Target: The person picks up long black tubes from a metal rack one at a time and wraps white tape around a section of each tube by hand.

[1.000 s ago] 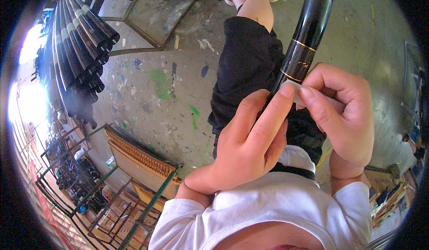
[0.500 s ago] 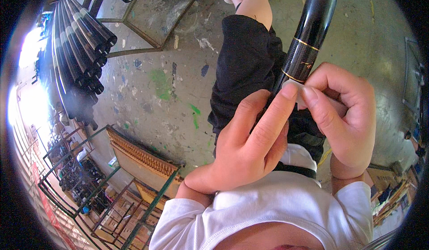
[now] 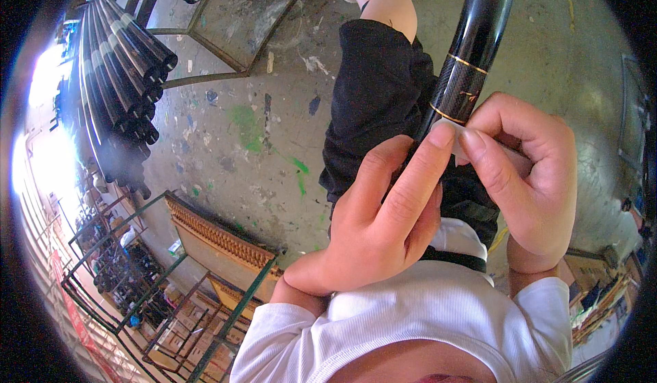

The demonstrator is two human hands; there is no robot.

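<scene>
A glossy black pole (image 3: 481,30) slants down from the top edge toward my hands. Two thin gold rings bound a woven-patterned band (image 3: 457,85) near its lower part. My left hand (image 3: 383,212) is closed round the pole's near end, and its index finger presses on a whitish translucent strip (image 3: 460,143) lying against the pole just below the lower ring. Between thumb and bent index finger, my right hand (image 3: 530,171) pinches that same strip, close beside the left fingertip. My fingers hide the pole's near end and part of the strip.
Black tubes (image 3: 126,75) are stacked in a fan at upper left, near a metal frame (image 3: 212,78). A green-edged rack (image 3: 233,308) and a brown board with a ridged edge (image 3: 219,229) stand lower left. Cardboard (image 3: 585,273) lies at right. Paint spots mark the floor (image 3: 274,198).
Both hands keep their grip in nearly the same place. The pole has shifted very slightly to the left.
</scene>
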